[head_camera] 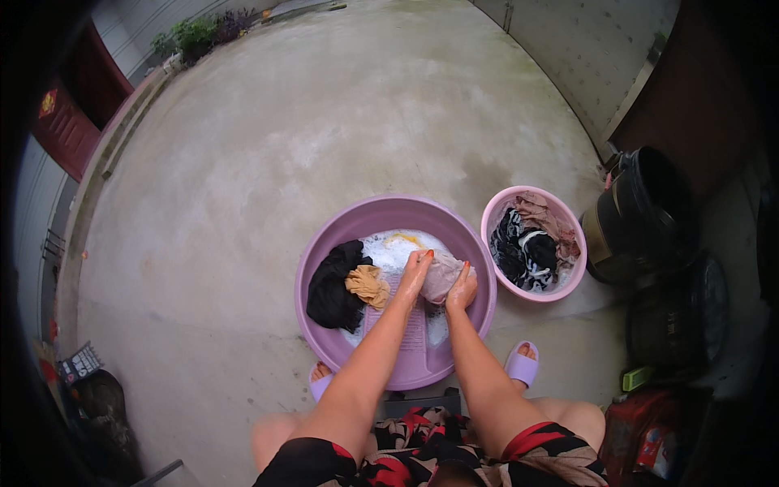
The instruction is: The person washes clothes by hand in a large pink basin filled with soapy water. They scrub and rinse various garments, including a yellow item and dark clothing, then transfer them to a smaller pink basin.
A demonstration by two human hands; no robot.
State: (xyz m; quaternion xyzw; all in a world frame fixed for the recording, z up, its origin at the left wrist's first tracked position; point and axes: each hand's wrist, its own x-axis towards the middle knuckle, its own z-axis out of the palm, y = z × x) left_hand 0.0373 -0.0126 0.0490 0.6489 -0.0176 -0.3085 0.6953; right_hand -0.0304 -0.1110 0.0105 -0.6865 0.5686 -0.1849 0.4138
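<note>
A wet, pale pinkish-grey cloth (439, 277) is bunched between my two hands over the right part of a large purple plastic basin (395, 213). My left hand (416, 274) grips its left side, and my right hand (461, 288) grips its right side. Below the cloth, a ribbed washboard (411, 332) built into the basin slopes toward me. White suds (389, 246) float on the water behind it. At the basin's left lie a black garment (335, 286) and a crumpled tan cloth (367, 285), touching each other.
To the right, a pink basin (577, 268) holds dark and dusty-pink wet clothes (538, 213). Beyond it stand black buckets (633, 213). My feet, in lilac slippers (522, 365), flank the purple basin on the concrete floor (243, 182). A low ledge (91, 213) runs along the left.
</note>
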